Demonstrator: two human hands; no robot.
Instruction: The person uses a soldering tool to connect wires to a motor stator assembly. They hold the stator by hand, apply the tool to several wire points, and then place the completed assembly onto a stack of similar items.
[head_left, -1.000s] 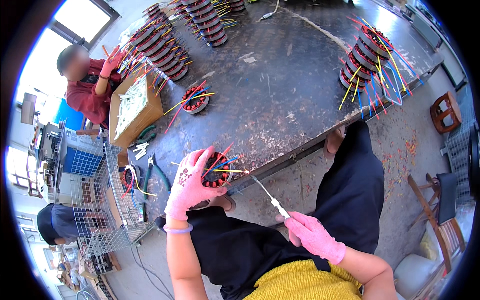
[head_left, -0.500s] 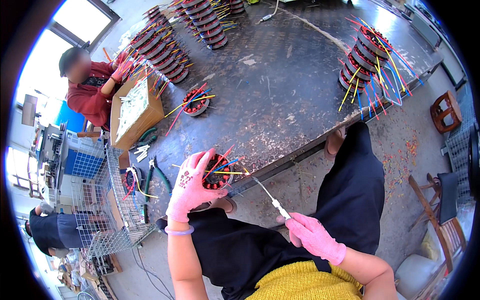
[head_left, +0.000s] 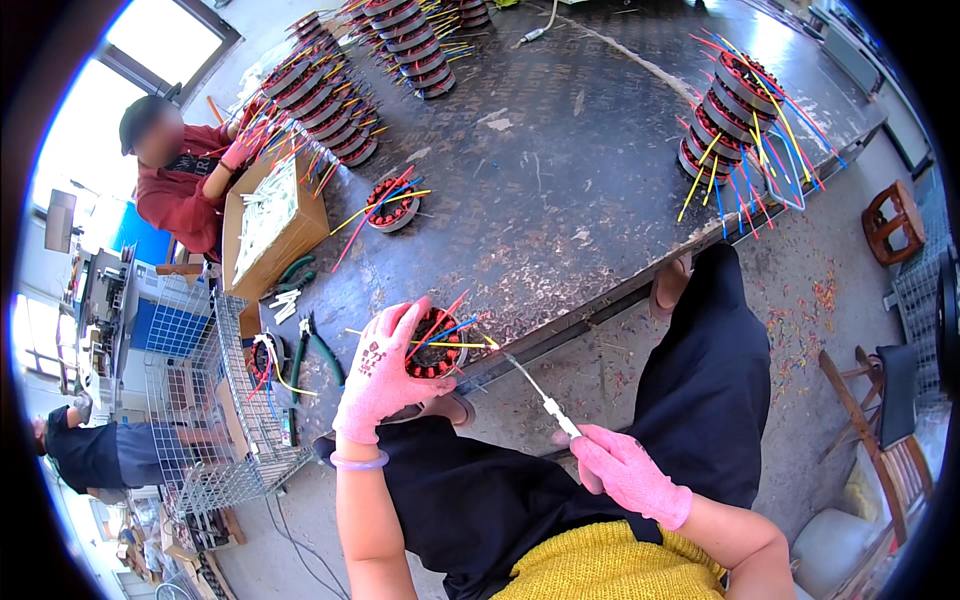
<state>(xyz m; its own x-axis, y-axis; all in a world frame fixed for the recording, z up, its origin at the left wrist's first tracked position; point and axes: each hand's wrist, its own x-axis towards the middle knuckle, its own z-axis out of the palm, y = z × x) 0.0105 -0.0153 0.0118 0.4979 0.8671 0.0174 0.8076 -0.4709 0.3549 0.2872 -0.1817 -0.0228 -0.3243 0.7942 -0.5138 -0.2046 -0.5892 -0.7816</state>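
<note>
Evidently, above a grey workshop floor (head_left: 810, 235), a scuffed dark table (head_left: 570, 130) is used.
By the left hand (head_left: 383, 370), partly curled, a red-wound ring (head_left: 432, 369) is gripped at the near edge; by the right hand (head_left: 625, 470), closed around it, a white-handled tool (head_left: 558, 412) is pointed at the tip of a yellow lead (head_left: 468, 345), seemingly for heating; steadiness is probably called for next.

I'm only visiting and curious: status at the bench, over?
Left hand gripping the wired ring. Right hand holding white-handled tool, tip near a yellow wire. Nothing visible between tip and wire.
</note>
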